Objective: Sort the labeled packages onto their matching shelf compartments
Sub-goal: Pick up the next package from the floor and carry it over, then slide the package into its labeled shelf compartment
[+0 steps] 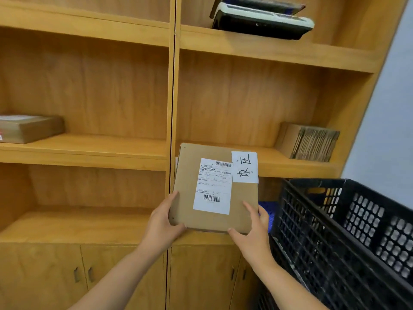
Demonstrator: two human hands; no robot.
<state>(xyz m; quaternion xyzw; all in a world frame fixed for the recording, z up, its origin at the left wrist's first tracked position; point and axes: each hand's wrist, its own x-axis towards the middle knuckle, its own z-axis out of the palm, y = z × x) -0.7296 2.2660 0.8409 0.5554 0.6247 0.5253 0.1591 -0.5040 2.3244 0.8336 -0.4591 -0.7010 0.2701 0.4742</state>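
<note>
I hold a flat brown cardboard package point(241, 198) in front of the wooden shelf unit point(172, 108), at the height of the right middle compartment's board. It carries a white shipping label with barcodes and a white paper tag with handwritten characters at its top right corner. My left hand point(162, 224) grips its lower left corner, thumb on top. My right hand point(254, 233) grips its lower right corner. Another flat brown package point(31, 127) lies in the left middle compartment.
A black perforated plastic crate point(348, 233) stands at the right, with something blue point(267, 211) behind my right hand. A stack of folded cardboard point(310, 142) sits in the right middle compartment. Dark devices point(263, 21) lie on the upper right shelf. Cabinet doors are below.
</note>
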